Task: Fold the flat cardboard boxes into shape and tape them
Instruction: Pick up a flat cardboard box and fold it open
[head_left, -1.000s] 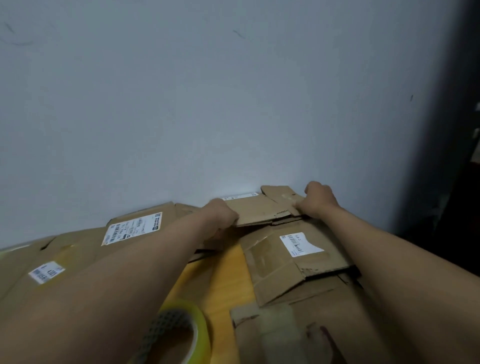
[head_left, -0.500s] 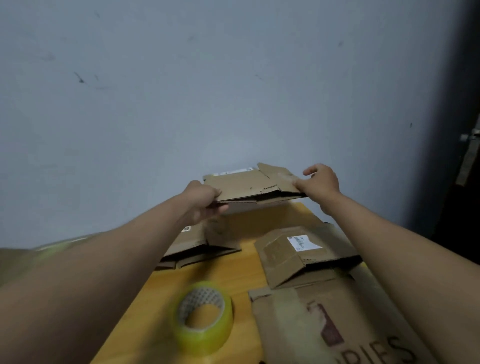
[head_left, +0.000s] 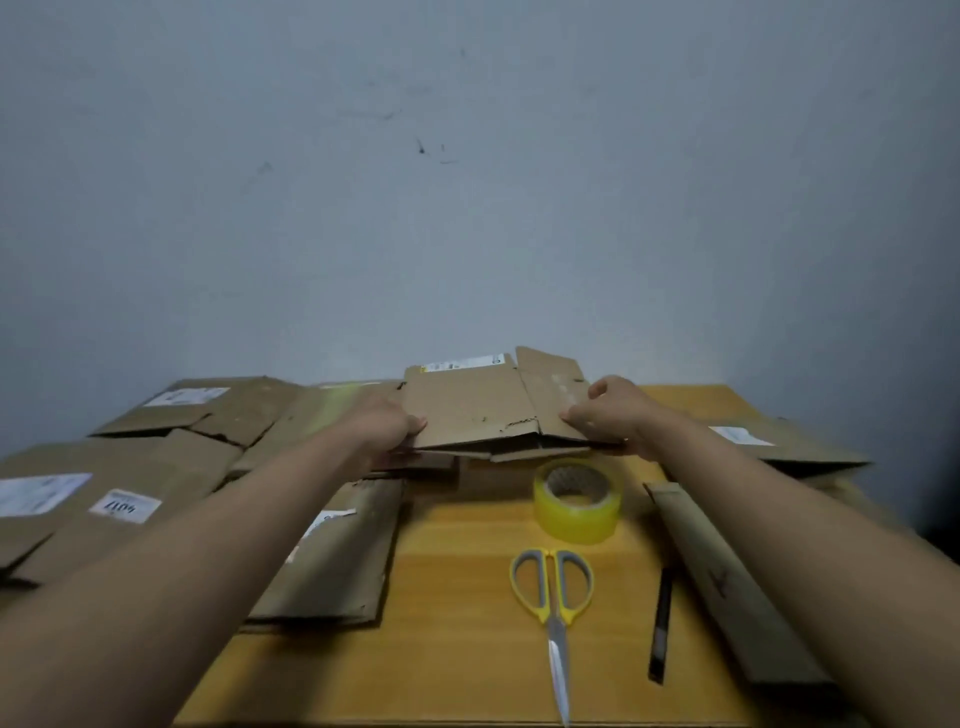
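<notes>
I hold a flat brown cardboard box (head_left: 470, 408) with a white label on its far edge, lifted a little above the wooden table (head_left: 457, 597) near the wall. My left hand (head_left: 387, 426) grips its left edge, fingers curled underneath. My right hand (head_left: 610, 410) pinches the right flap, thumb on top. A roll of yellowish clear tape (head_left: 577, 501) stands on the table just below and in front of the held box.
Several flat cardboard boxes (head_left: 156, 457) with white labels cover the table's left side, and another one (head_left: 332, 556) lies under my left forearm. More flat cardboard (head_left: 727, 582) lies along the right. Yellow-handled scissors (head_left: 553, 587) and a dark pen (head_left: 661, 623) lie in front.
Both hands have carried the flat box from the back pile toward the middle of the table and nearer to me. The view has dropped, bringing the scissors and pen into sight.
</notes>
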